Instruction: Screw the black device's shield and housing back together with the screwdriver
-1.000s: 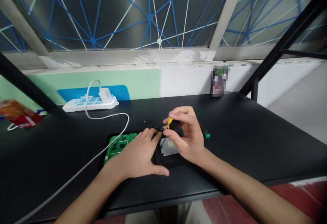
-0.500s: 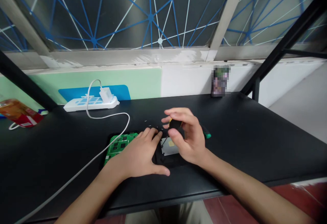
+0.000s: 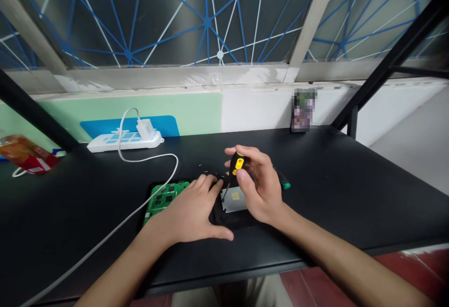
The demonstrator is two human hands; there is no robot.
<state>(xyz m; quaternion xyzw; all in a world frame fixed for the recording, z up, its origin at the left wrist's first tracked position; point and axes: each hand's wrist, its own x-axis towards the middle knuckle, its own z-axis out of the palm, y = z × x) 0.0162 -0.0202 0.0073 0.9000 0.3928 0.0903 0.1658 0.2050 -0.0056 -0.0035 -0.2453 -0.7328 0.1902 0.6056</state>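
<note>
My right hand (image 3: pixel 261 181) grips a black and yellow screwdriver (image 3: pixel 238 163) between thumb and fingers. Its thin shaft slants down to the left edge of a silver metal plate (image 3: pixel 233 202) with a small yellowish square. This plate sits in a dark casing (image 3: pixel 220 218). My left hand (image 3: pixel 192 211) lies palm down over the casing, thumb stretched out toward me and fingers apart. Partly under that hand, on the left, is a green circuit board (image 3: pixel 170 198) in a dark frame. Several tiny screws (image 3: pixel 206 171) are scattered just beyond my left fingertips.
Behind my right hand lies a green-ended tool (image 3: pixel 286 185), partly hidden. A white cable (image 3: pixel 105 239) runs across the black table (image 3: pixel 351 195) from a charger in a power strip (image 3: pixel 101 143). An orange-red package (image 3: pixel 28 155) lies far left; a pixelated object (image 3: pixel 303 110) leans on the wall.
My right fingers have shifted around the screwdriver handle, and more of its yellow part shows now. My left hand stays in place.
</note>
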